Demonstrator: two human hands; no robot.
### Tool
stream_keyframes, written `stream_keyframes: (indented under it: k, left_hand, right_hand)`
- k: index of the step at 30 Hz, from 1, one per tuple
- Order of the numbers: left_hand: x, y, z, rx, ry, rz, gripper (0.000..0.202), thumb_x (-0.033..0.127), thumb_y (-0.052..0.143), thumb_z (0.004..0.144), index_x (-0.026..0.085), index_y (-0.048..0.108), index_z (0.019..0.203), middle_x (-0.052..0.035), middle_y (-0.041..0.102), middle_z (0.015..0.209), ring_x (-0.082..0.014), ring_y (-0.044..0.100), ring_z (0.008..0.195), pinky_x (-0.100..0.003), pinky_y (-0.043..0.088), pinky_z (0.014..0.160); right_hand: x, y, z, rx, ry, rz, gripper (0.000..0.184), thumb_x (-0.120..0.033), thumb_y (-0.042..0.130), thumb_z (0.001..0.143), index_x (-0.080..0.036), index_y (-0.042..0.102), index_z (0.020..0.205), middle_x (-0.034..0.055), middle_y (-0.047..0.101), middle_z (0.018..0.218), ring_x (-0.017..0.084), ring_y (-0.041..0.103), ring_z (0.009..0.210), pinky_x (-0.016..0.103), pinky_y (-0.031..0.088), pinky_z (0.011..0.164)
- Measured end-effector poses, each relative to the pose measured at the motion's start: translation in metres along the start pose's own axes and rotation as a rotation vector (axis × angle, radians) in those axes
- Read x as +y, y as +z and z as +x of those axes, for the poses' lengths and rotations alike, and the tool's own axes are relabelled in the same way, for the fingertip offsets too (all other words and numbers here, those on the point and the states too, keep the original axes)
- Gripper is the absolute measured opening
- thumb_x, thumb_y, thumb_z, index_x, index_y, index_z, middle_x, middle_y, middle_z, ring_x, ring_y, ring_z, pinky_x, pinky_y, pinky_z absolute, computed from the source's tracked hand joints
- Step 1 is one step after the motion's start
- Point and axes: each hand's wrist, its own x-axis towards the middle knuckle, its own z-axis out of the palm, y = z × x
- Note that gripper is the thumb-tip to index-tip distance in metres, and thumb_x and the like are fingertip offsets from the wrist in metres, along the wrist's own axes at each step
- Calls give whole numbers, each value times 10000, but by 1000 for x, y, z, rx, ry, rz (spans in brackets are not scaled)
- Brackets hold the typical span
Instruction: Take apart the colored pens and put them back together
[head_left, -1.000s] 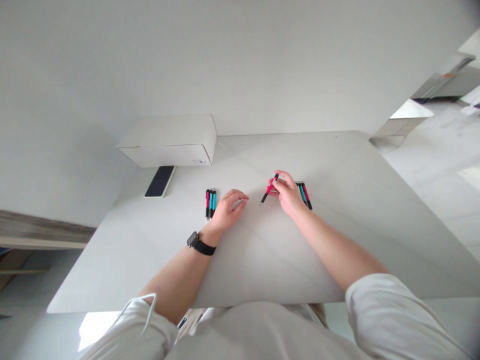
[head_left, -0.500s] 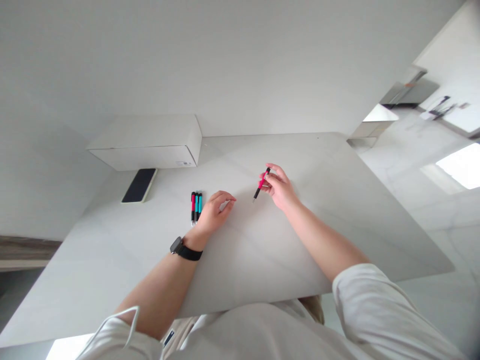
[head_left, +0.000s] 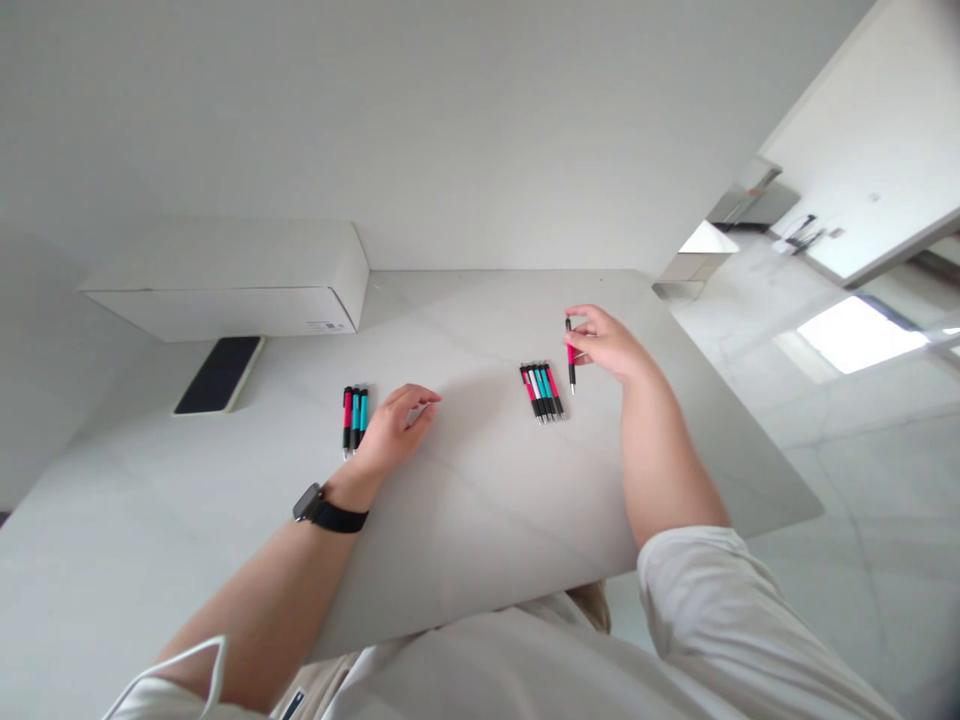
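Note:
My right hand (head_left: 604, 345) pinches a red-and-black ballpoint pen (head_left: 571, 360) near its top, the metal tip pointing down at the table. Just left of that pen lies a tight row of several pens (head_left: 541, 392), side by side, with red, white and teal barrels. My left hand (head_left: 397, 428) rests on the table, fingers loosely curved, thumb a little apart from them and nothing visible between. Close to its left side are a red pen (head_left: 347, 420) and two teal pens (head_left: 356, 415), partly covered by the hand at their lower ends.
A long white box (head_left: 240, 310) stands against the wall at the back left of the pale table (head_left: 465, 520). In front of it lies a dark-screened phone (head_left: 219, 375). A black watch (head_left: 330, 510) is on my left wrist. The table's right edge borders a tiled floor.
My right hand has moved rightward with the red pen, now held more upright. The row of pens, earlier not visible, shows beside it. The view has shifted right; my left hand stays beside the three pens.

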Motion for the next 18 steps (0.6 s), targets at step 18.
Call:
stream_keyframes:
  k: [18]
  left_hand:
    - [-2, -1, 0, -48, -34, 21, 196, 297, 567, 997, 241, 721, 1105, -70, 712, 1059, -232, 678, 1011, -392, 561, 929]
  right_hand:
    - [76, 14, 32, -167, 389, -599, 489, -105, 789, 800, -251, 708, 1259, 32, 747, 807, 146, 691, 587, 214, 559, 540]
